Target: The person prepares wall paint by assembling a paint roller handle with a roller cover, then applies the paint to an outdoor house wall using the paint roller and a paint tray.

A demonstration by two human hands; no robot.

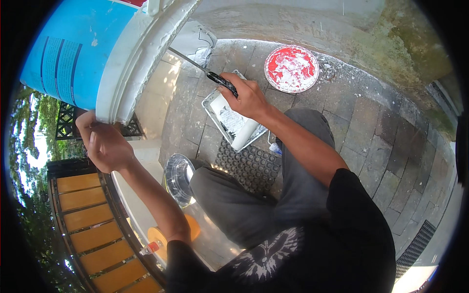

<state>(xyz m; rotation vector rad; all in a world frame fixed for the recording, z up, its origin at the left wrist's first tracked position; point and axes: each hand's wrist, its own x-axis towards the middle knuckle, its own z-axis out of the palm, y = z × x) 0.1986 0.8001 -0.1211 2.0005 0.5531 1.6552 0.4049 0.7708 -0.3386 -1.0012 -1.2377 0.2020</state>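
Note:
A large blue and white paint bucket (pixel 80 53) is tilted on its side at the upper left, its white rim caked with paint. My left hand (pixel 105 141) is closed at the lower edge of that rim, with some fingertips hidden behind it. My right hand (pixel 244 96) grips the black handle of a tool (pixel 222 83) with a thin metal shaft. The shaft runs up to the bucket's mouth, and its far end is hidden by the rim. Beneath my right hand lies a paint tray (pixel 213 113) smeared with white, with a white paint roller (pixel 245 135) resting in it.
A red lid (pixel 291 69) splashed with white paint lies on the paving by the wall. A black rubber mat (pixel 248 167) is between my legs. Near my left knee stands a shiny metal bowl (pixel 179 179). Yellow slats (pixel 93 227) and a plastic bottle (pixel 151 248) are at the lower left.

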